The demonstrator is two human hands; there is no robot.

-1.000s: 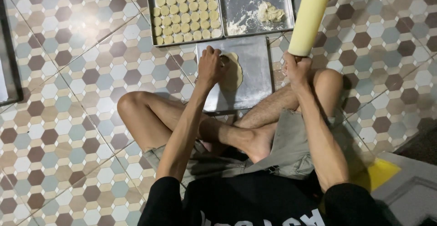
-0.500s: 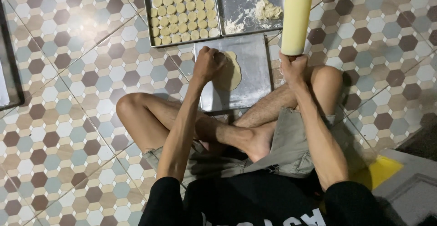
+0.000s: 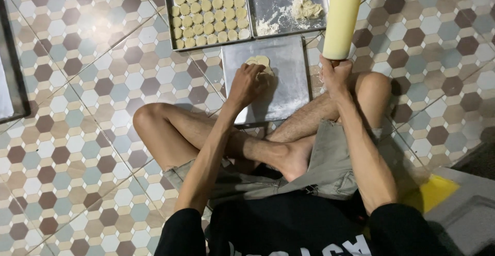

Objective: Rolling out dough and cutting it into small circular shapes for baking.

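Note:
I sit cross-legged on a tiled floor. My left hand (image 3: 246, 83) presses down on a flat round of pale dough (image 3: 260, 62) lying on a floured metal sheet (image 3: 289, 85) in front of my legs. My right hand (image 3: 334, 75) grips the handle of a pale yellow rolling pin (image 3: 342, 16), held nearly upright above my right knee and off the sheet.
Beyond the sheet stand two metal trays: the left tray (image 3: 167, 13) holds rows of several small round dough pieces (image 3: 209, 16), the right tray (image 3: 326, 8) holds flour and a lump of dough (image 3: 305, 7). A dark tray edge (image 3: 15, 80) is at far left. A yellow and grey object (image 3: 438, 199) sits at lower right.
The rolling pin has swung from leaning right to almost vertical. My left hand stays pressed on the dough round.

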